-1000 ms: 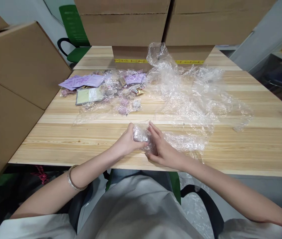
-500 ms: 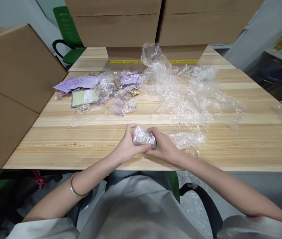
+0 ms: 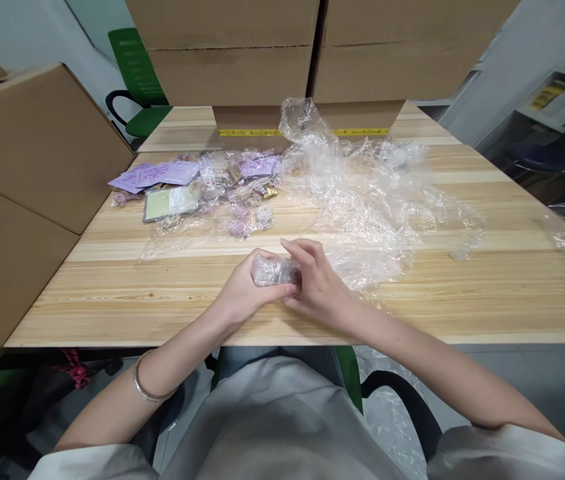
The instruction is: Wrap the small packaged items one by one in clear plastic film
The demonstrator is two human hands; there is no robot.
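Note:
A small bundle in clear plastic wrap (image 3: 273, 271) is held just above the near part of the wooden table; its contents cannot be made out. My left hand (image 3: 246, 283) is closed round its left side, thumb along the near face. At the bundle's right end is my right hand (image 3: 316, 283), its upper fingers lifted and bent over the wrap and its lower part against the end. Whether the right fingers grip the wrap is partly hidden. Beyond my right hand lies a large crumpled heap of clear plastic film (image 3: 362, 207).
Purple packets (image 3: 160, 175), a pale green packet (image 3: 168, 202) and small wrapped items lie at the table's far left. Tall cardboard boxes (image 3: 232, 73) stand at the back, and another cardboard box (image 3: 27, 147) at the left. A green chair (image 3: 137, 73) is behind.
The bundle has shifted slightly left in my left hand. My right fingers have risen from its end and now arch over it. The view has tilted a little.

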